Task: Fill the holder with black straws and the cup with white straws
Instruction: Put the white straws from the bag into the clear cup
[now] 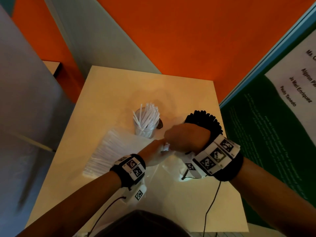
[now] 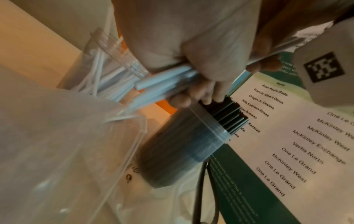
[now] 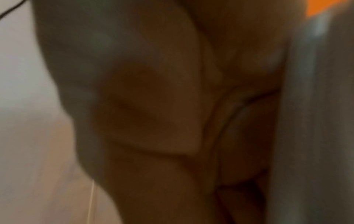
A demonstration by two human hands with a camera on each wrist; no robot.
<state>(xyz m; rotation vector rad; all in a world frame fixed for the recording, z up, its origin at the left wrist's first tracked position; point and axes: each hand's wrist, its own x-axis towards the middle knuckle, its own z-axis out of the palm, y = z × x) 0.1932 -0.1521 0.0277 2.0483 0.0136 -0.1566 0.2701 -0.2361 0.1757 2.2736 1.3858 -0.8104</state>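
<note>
White straws [image 2: 162, 84] are the business in hand: a small bunch of them sits pinched in the curled fingers of the left hand [image 1: 154, 153], just near of the clear cup [image 1: 145, 127]. The right hand [image 1: 186, 137] meets it from the right, knuckles up and fingers bent toward the same bunch; the left wrist view shows its fingertips [image 2: 256, 66] closed on pale straws or their wrapping, though which of the two I cannot tell. The right wrist view is only blurred palm.

I judge this the white-straw step, with a bunch being gathered or passed between hands before it goes into the cup. The next move calls for squaring the straw ends, lifting the bunch clear of the plastic bag [image 1: 171, 175] and tipping it upright over the cup's mouth, without knocking the straws that lean out of it.

The cup stands in the middle of the cream table [image 1: 111, 86], partly filled, its white straws fanned loosely with room left. The holder [image 2: 184, 150], a clear round tub at the right edge, is packed tight with black straws [image 1: 204, 120] and looks full. A flat packet of more white straws [image 1: 109, 151] lies left of the hands, so the cup's share is not done
</note>
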